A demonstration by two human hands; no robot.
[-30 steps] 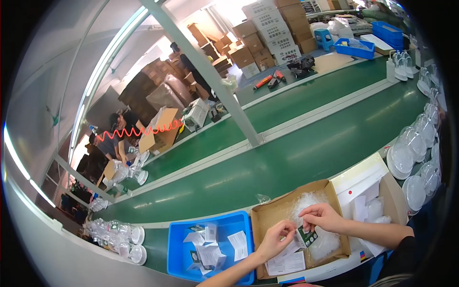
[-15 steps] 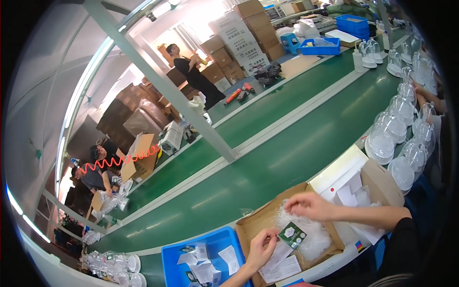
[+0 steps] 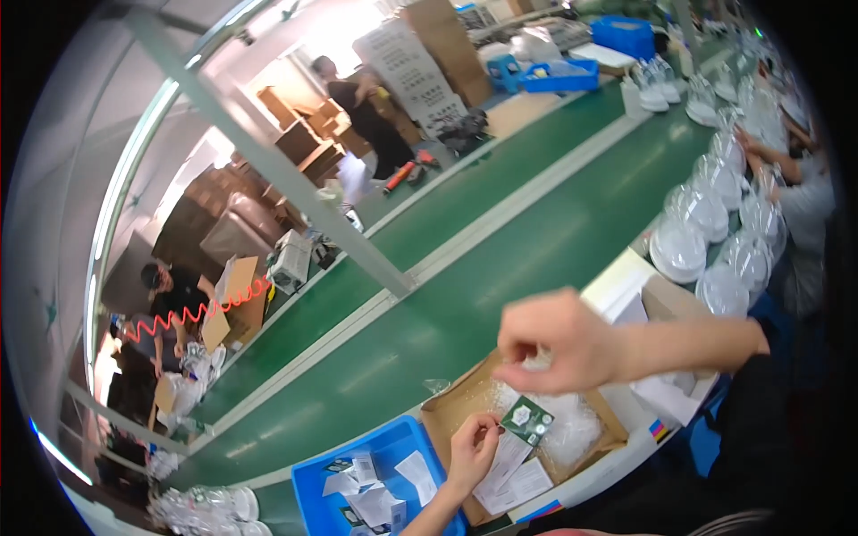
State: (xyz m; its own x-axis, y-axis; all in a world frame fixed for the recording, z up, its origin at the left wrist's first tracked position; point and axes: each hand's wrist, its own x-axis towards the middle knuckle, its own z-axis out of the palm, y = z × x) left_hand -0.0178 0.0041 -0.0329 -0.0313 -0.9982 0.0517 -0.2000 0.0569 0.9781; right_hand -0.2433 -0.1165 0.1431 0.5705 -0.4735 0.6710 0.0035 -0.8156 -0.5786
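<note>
My left hand (image 3: 474, 449) is closed in a pinch at the edge of a small dark green printed card (image 3: 527, 421), above a shallow cardboard box. My right hand (image 3: 559, 344) is raised over the far side of the box, its fingers curled together; anything thin between them is too small to make out. Inside the cardboard box (image 3: 610, 441) lies a tangled heap of fine clear-white strands (image 3: 572, 437). White folded leaflets (image 3: 518, 484) rest at the box's near left, beside my left hand.
A blue bin (image 3: 301, 487) with folded papers stands left of the box. An open white carton (image 3: 617, 284) is at right. Several clear domed containers with white bases (image 3: 677, 248) line the right side, near another person's arms (image 3: 769, 156). The green conveyor belt (image 3: 483, 290) runs beyond.
My right hand has lifted up and away from the card, toward the camera. My left hand stays by the card. The whole view has shifted slightly.
</note>
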